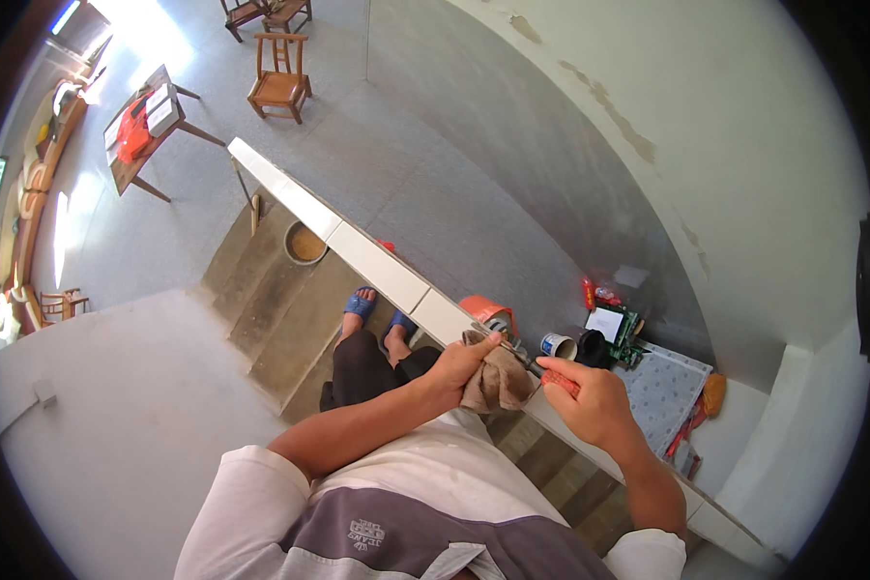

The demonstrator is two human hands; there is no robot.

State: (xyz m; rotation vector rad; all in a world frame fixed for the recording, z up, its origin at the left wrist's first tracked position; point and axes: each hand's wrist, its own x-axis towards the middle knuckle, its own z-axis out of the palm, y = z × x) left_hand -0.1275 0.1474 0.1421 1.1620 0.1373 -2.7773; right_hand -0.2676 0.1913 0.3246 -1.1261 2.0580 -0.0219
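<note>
My left hand is closed on a brown-grey rag, its thumb lying along a small metal part. My right hand is wrapped round the red handle of a tool, with the index finger stretched along it. From that handle a metal shaft runs left to the metal part beside the rag. The fingers hide much of the tool, so its exact kind cannot be told. Both hands are in front of my body, over the white-tiled ledge.
Stone stairs descend on the ledge's near side, with a basin on them. Beyond the ledge are an orange bucket, a white cup, green circuit boards and a patterned sheet. A wooden chair and table stand farther off.
</note>
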